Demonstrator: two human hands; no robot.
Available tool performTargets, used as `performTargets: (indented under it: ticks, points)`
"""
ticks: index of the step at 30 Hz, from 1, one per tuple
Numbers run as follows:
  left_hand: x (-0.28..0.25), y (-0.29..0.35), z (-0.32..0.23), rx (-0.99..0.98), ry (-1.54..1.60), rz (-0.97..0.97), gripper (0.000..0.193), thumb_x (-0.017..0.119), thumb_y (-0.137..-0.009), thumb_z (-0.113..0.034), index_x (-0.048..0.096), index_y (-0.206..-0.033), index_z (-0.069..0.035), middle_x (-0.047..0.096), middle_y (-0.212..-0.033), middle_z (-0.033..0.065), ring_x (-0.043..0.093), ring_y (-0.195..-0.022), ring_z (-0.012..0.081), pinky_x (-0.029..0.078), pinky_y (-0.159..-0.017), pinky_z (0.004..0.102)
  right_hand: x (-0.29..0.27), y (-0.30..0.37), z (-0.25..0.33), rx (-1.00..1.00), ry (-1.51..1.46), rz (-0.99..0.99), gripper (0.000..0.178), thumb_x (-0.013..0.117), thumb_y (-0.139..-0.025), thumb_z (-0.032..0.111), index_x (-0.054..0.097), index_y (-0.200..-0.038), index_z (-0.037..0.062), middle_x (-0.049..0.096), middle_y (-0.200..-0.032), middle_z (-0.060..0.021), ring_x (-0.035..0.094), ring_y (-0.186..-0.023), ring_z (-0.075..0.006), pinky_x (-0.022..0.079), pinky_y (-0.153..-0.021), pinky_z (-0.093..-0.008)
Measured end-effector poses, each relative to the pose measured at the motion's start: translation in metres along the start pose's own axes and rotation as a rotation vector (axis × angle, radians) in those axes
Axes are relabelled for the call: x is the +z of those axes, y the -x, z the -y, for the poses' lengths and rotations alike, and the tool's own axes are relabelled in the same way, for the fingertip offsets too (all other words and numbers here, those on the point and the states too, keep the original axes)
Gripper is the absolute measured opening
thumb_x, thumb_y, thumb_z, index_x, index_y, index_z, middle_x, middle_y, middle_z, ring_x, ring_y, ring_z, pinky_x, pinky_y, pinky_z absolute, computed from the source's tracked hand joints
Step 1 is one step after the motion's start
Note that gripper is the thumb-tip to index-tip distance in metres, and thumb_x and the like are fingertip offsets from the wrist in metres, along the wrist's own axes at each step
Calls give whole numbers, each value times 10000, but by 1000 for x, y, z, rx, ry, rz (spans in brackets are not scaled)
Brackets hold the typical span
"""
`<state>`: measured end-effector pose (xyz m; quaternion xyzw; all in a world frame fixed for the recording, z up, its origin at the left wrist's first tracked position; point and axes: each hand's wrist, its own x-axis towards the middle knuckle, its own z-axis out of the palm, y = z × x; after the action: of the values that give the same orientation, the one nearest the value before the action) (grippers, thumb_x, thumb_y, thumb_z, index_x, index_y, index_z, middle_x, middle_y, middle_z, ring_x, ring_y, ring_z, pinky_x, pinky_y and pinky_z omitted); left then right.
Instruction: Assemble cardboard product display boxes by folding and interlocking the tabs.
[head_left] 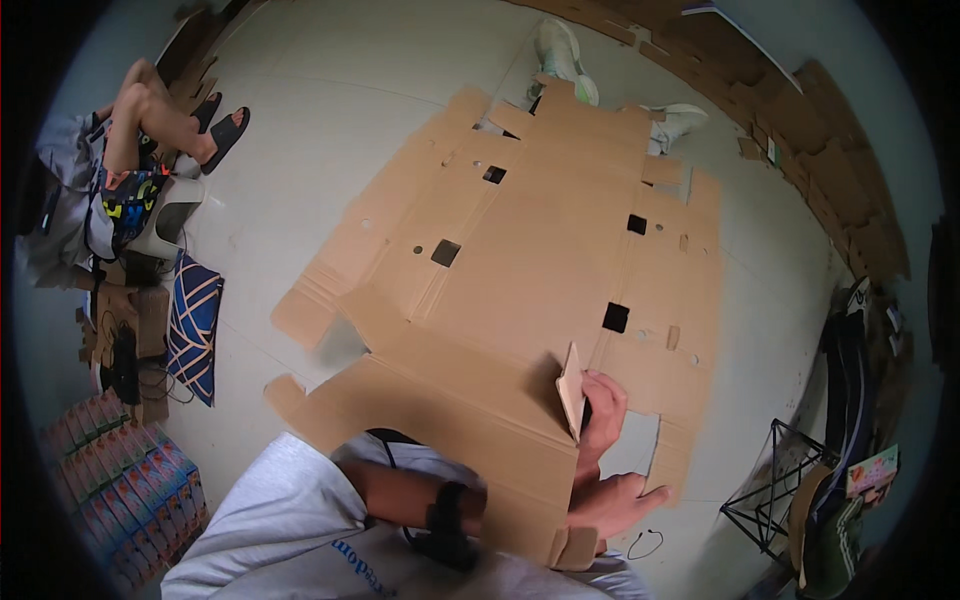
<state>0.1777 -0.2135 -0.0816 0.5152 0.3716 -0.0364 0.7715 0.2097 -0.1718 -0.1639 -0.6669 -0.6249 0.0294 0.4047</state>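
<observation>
A large die-cut brown cardboard sheet (520,240) lies over the floor, with square and round cut-outs. Its near panel (460,400) is raised over my lap and bends toward me. At that panel's right end a small flap (571,390) stands up, and my right hand (603,410) is closed on it. From the left, my left forearm (390,492), with a black strap (450,520) at the wrist, passes behind the panel. My left hand (618,502) emerges at its right edge, fingers curled and thumb outward; whatever is in them is hidden.
Pale sneakers (560,60) stand at the sheet's far edge. To the left, a person in black slippers (226,138) sits near a blue patterned cushion (195,325). Small colourful boxes (130,490) are stacked front left. A black wire frame (775,490) stands right; cardboard (780,120) lines the far right.
</observation>
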Motion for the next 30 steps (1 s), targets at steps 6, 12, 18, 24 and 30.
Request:
performTargets:
  ticks: [6,12,18,24,30]
  points:
    - [-23,13,25,165,-25,387,497,465,-1109,-379,652,-942,51,653,-692,209,648,-633,339,503,-651,460,-2,21,-24,84,-123,159,285,741,-911,186,707,-1131,10,780,-1103,-164,706,-1015,-359,568,-913,-429]
    - [-133,92,71,-13,-89,427,307,571,-1093,-238,637,-1005,49,660,-889,160,614,-790,211,519,-780,365,-10,41,-36,345,-224,204,337,724,-943,233,723,-1177,-9,748,-1179,-180,679,-1193,-381,512,-1065,-451]
    - [-238,140,72,117,-461,-921,324,689,-945,6,603,-1256,17,631,-1143,129,649,-1011,202,516,-921,335,3,44,-30,335,-119,180,395,632,-1035,290,713,-1173,-70,737,-1187,-216,689,-1159,-394,513,-1060,-451]
    - [-267,116,49,78,-249,-892,573,752,-841,41,597,-1390,-1,624,-1381,202,670,-1095,357,529,-966,423,-3,36,-30,303,-223,203,313,694,-992,196,714,-1169,-61,733,-1179,-218,678,-1162,-397,503,-1068,-462]
    - [-298,58,51,145,-479,-440,745,903,-726,-68,628,-1417,-73,653,-1408,88,554,-1292,291,446,-1123,359,-21,41,-41,721,-151,267,206,715,-966,64,732,-1146,-34,741,-1095,-170,701,-1018,-283,539,-920,-351]
